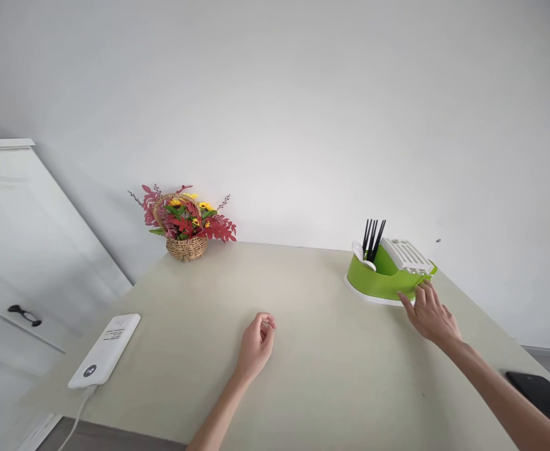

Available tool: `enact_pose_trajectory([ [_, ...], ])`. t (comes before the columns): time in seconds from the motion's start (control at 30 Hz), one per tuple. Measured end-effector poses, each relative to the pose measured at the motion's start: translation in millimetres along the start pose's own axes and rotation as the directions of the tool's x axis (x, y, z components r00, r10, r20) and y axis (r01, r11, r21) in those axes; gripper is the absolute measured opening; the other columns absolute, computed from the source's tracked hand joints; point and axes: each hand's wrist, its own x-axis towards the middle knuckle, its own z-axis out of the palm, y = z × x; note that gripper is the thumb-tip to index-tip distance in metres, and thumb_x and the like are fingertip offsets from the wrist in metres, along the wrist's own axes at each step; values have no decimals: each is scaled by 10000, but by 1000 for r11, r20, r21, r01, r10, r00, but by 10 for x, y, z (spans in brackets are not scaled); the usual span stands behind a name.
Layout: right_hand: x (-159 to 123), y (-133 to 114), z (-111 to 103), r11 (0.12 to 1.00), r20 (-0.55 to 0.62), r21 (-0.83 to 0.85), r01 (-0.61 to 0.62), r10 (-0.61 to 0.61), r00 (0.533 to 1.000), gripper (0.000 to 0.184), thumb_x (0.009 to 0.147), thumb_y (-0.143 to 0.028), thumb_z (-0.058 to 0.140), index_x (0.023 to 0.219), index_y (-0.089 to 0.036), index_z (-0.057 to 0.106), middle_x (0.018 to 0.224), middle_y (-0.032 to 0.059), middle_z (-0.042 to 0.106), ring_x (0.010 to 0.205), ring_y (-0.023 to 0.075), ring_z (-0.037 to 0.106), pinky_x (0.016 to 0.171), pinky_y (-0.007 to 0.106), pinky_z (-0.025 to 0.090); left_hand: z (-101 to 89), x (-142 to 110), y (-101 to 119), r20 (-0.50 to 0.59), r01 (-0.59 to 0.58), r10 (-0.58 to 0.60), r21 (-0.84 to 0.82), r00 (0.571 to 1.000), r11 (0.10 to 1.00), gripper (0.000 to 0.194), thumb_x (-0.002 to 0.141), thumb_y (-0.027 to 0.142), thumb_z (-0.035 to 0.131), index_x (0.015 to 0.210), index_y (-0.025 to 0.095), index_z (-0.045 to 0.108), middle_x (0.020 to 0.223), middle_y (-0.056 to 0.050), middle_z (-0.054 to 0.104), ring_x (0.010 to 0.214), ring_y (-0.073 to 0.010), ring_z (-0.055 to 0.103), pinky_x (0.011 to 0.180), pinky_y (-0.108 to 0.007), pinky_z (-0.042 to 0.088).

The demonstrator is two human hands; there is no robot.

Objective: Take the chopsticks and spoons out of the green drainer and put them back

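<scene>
Whether my right hand (430, 313), at the near right end of the green caddy (373, 282), gripped it or merely touched it, I could not tell. It stood on the right of the table (312, 307), holding black chopsticks (373, 241) and white spoons (368, 265). My left hand (257, 344) was released, half-curled, nearer me. Beyond, leftward, stood a flower basket (186, 249).

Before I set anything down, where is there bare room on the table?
The table looks bare behind the left hand, between the flower basket and green holder; between left hand and right hand; and leftward to the white device. It's crowded at the green holder's near side, where the right hand is.
</scene>
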Motion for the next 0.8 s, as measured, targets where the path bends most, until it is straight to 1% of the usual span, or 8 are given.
enact_pose_trajectory([
  [0.17, 108, 257, 21, 1000, 12, 12, 15, -16, 1000, 694, 1027, -579, 173, 1361, -85, 527, 1508, 279, 505, 1549, 343, 290, 981, 545, 536, 1, 6, -7, 0, 5, -5, -18, 1000, 1000, 111, 912, 312, 513, 940, 226, 578, 924, -6, 644, 519, -90, 477, 491, -223, 373],
  [0.27, 120, 303, 13, 999, 3, 34, 17, -18, 1000, 718, 1025, -597, 180, 1370, -74, 531, 1502, 281, 508, 1555, 356, 274, 1007, 554, 518, 0, 6, -5, -1, 7, -7, -19, 1000, 1000, 118, 915, 320, 512, 926, 222, 577, 920, -7, 641, 513, -86, 464, 490, -220, 367],
  [0.4, -66, 161, 16, 999, -90, 46, -3, 7, 996, 777, 1022, -591, 233, 1560, -42, 348, 1669, 267, 280, 1562, 385, 246, 1123, 587, 424, -3, 3, -10, 1, -12, 12, -14, 1000, 1000, 107, 924, 296, 501, 940, 220, 574, 919, -6, 636, 521, -86, 461, 491, -216, 364],
  [0.5, -316, -9, 54, 994, -128, 74, -78, 87, 988, 792, 1017, -548, 293, 1663, -114, 150, 1738, 196, 109, 1536, 398, 310, 1183, 576, 361, 0, 5, -28, -5, -28, 28, 4, 1000, 1000, 112, 923, 295, 504, 952, 218, 580, 920, -10, 647, 526, -88, 459, 496, -213, 371],
  [0.57, -464, -98, 94, 976, -68, 117, -185, 194, 979, 820, 1007, -554, 311, 1678, -132, 100, 1742, 190, 82, 1501, 415, 375, 1167, 564, 390, 3, 9, -41, -8, -38, 39, 17, 999, 999, 120, 916, 300, 511, 957, 216, 586, 920, -13, 654, 530, -91, 465, 501, -213, 377],
  [0.63, -568, -158, 133, 956, 38, 139, -258, 256, 966, 834, 1010, -571, 277, 1672, -86, 124, 1732, 216, 115, 1501, 414, 379, 1177, 560, 382, 4, 16, -51, -10, -45, 46, 29, 999, 999, 130, 910, 304, 513, 961, 213, 591, 922, -17, 658, 536, -93, 478, 507, -213, 385],
  [0.7, -637, -204, 163, 961, 132, 143, -236, 218, 967, 810, 1020, -575, 234, 1645, -60, 244, 1713, 204, 216, 1538, 357, 330, 1241, 524, 301, 0, 27, -57, -13, -48, 48, 37, 999, 998, 138, 904, 308, 515, 964, 212, 594, 924, -20, 660, 547, -98, 499, 516, -214, 394],
  [0.8, -721, -277, 183, 981, 196, 144, -128, 98, 976, 740, 1032, -569, 214, 1593, -130, 412, 1683, 105, 346, 1575, 236, 262, 1300, 440, 171, -4, 53, -74, -19, -60, 61, 57, 998, 997, 133, 895, 308, 515, 945, 212, 592, 906, -12, 659, 545, -98, 499, 523, -214, 392],
])
